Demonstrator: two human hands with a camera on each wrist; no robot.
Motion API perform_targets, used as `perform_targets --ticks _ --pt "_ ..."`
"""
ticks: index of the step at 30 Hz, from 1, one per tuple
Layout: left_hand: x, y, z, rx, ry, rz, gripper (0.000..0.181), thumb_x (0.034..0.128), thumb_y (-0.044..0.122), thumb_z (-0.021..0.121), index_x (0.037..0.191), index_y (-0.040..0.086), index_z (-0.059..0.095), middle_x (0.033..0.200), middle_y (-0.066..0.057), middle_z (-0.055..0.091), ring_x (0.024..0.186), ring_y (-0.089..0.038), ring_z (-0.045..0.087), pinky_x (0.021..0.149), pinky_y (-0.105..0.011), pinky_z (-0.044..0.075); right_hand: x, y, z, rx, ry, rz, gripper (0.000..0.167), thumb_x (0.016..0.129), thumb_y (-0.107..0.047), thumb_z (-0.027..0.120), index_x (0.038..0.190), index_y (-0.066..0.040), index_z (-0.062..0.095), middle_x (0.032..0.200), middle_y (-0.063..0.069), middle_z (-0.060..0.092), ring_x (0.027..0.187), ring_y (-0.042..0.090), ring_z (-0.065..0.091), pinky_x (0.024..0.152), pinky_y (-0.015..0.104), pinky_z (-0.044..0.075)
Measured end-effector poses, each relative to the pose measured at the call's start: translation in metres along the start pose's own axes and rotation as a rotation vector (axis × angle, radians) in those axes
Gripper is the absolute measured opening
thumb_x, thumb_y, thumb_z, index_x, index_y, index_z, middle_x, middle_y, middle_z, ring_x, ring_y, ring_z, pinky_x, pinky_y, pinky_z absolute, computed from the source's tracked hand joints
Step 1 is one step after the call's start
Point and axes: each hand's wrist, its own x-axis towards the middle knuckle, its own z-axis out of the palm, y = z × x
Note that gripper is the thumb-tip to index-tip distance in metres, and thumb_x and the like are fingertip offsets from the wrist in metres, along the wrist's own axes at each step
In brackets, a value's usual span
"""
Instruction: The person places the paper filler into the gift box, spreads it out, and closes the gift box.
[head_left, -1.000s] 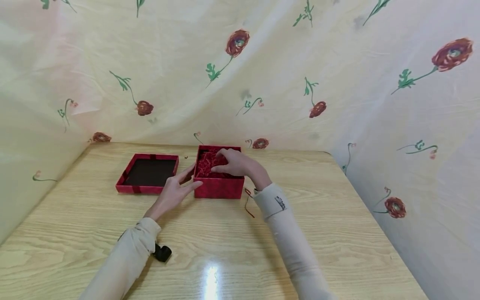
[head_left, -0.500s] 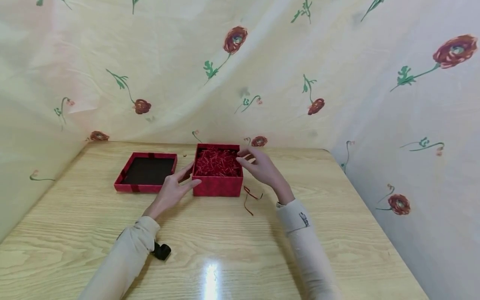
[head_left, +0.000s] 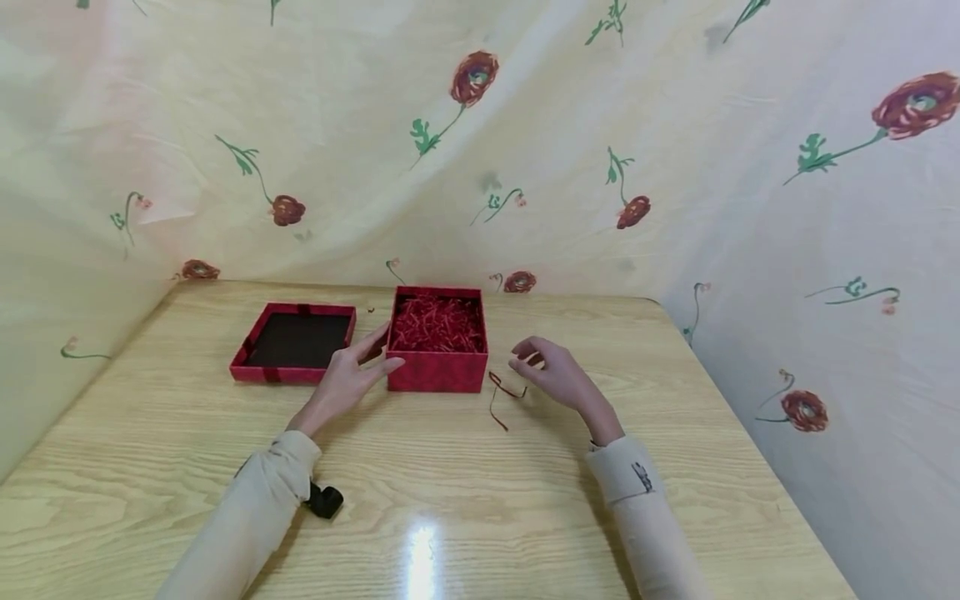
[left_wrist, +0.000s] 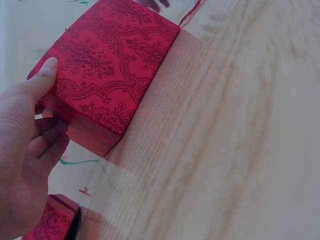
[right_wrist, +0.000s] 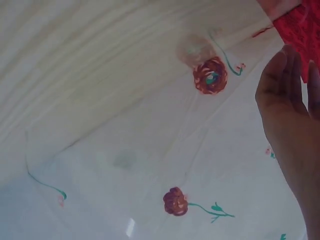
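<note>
A red patterned gift box (head_left: 437,375) stands on the table without its lid, filled with red shredded paper (head_left: 437,323). At its near left corner my left hand (head_left: 345,385) holds it. In the left wrist view the thumb rests on the front wall of the box and the bent fingers are at its left side. To the right of the box, apart from it, hovers my right hand (head_left: 557,375), fingers loosely bent and holding nothing. Below those fingers lies a thin dark red cord (head_left: 498,408). The right wrist view catches only part of the right hand (right_wrist: 287,107).
Left of the box lies its red lid (head_left: 279,376), inside up and dark within. A small black object (head_left: 326,502) sits by the left sleeve, partly covered. Flowered cloth (head_left: 360,167) hangs behind the wooden table (head_left: 450,467) and along its sides.
My right hand has come out of the box and moved right and toward me, beside it. The shredded paper is now fully in sight. My left hand stays on the box.
</note>
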Motion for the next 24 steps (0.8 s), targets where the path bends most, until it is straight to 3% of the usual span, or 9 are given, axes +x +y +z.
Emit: perform_targets --ticks 3,5,6,8,10,12,17,21,24 --pt "-0.001 0.0 0.0 0.003 0.004 -0.004 0.071 0.1008 0.035 0.071 0.162 0.016 0.039 0.16 -0.022 0.038 0.095 -0.042 0.067 0.109 -0.058 0.041 -0.006 0.003 0.001 -0.008 -0.065 0.029 0.032 0.105 -0.02 0.064 0.125 0.004 0.064 0.113 0.015 0.067 0.099 0.029 0.064 0.084 0.044 0.055" --pt "-0.001 0.001 0.0 0.008 0.008 -0.006 0.071 0.1005 0.035 0.071 0.162 0.016 0.039 0.16 -0.021 0.039 0.095 -0.039 0.067 0.109 -0.057 0.041 -0.009 0.004 0.001 -0.011 -0.104 0.038 0.031 0.103 -0.018 0.065 0.124 0.005 0.064 0.109 0.014 0.067 0.096 0.028 0.064 0.082 0.042 0.055" --pt "-0.001 0.001 0.0 0.004 0.007 -0.009 0.072 0.1004 0.035 0.071 0.162 0.017 0.039 0.16 -0.022 0.039 0.08 -0.037 0.066 0.108 -0.057 0.042 -0.011 0.005 0.002 -0.016 -0.118 0.038 0.03 0.103 -0.016 0.066 0.123 0.006 0.064 0.107 0.014 0.066 0.094 0.027 0.063 0.081 0.041 0.054" --pt "-0.001 0.002 0.0 -0.002 0.006 -0.01 0.072 0.1001 0.035 0.071 0.161 0.017 0.039 0.16 -0.021 0.038 0.071 -0.028 0.064 0.106 -0.054 0.044 -0.014 0.006 0.004 -0.031 -0.139 0.031 0.029 0.102 -0.014 0.068 0.121 0.006 0.064 0.103 0.012 0.066 0.091 0.025 0.062 0.079 0.039 0.054" --pt "0.0 0.002 0.0 -0.004 0.004 -0.007 0.072 0.0999 0.034 0.072 0.161 0.016 0.04 0.162 -0.021 0.034 0.059 -0.016 0.056 0.102 -0.051 0.045 -0.017 0.008 0.006 -0.037 -0.149 0.03 0.026 0.1 -0.013 0.069 0.119 0.006 0.065 0.099 0.01 0.065 0.089 0.023 0.061 0.077 0.037 0.053" --pt "0.0 0.002 0.0 -0.015 0.003 -0.006 0.072 0.0998 0.034 0.072 0.161 0.015 0.04 0.162 -0.023 0.032 0.044 -0.01 0.031 0.097 -0.05 0.044 -0.02 0.009 0.007 -0.046 -0.153 0.027 0.023 0.1 -0.012 0.07 0.116 0.004 0.065 0.096 0.007 0.064 0.086 0.021 0.059 0.076 0.036 0.051" --pt "0.0 0.002 0.001 -0.016 0.006 0.006 0.072 0.0999 0.033 0.072 0.161 0.014 0.04 0.163 -0.022 0.031 0.047 -0.007 0.039 0.104 -0.055 0.043 -0.024 0.012 0.01 -0.073 -0.139 0.011 0.011 0.098 -0.007 0.07 0.106 0.0 0.067 0.09 0.005 0.06 0.082 0.019 0.054 0.073 0.036 0.048" --pt "0.0 0.001 0.001 -0.016 0.002 -0.001 0.072 0.1002 0.033 0.072 0.161 0.014 0.039 0.163 -0.022 0.032 0.052 -0.021 0.051 0.106 -0.057 0.042 -0.024 0.014 0.013 -0.098 -0.126 -0.017 0.003 0.099 -0.004 0.067 0.098 -0.002 0.066 0.088 0.004 0.059 0.08 0.018 0.052 0.07 0.034 0.046" --pt "0.0 0.001 0.001 -0.015 0.0 -0.008 0.072 0.1004 0.034 0.071 0.162 0.016 0.039 0.16 -0.023 0.038 0.072 -0.035 0.063 0.108 -0.058 0.042 -0.023 0.015 0.015 -0.127 -0.123 -0.019 0.006 0.099 -0.003 0.066 0.094 -0.005 0.065 0.086 0.002 0.057 0.078 0.017 0.051 0.069 0.032 0.045"
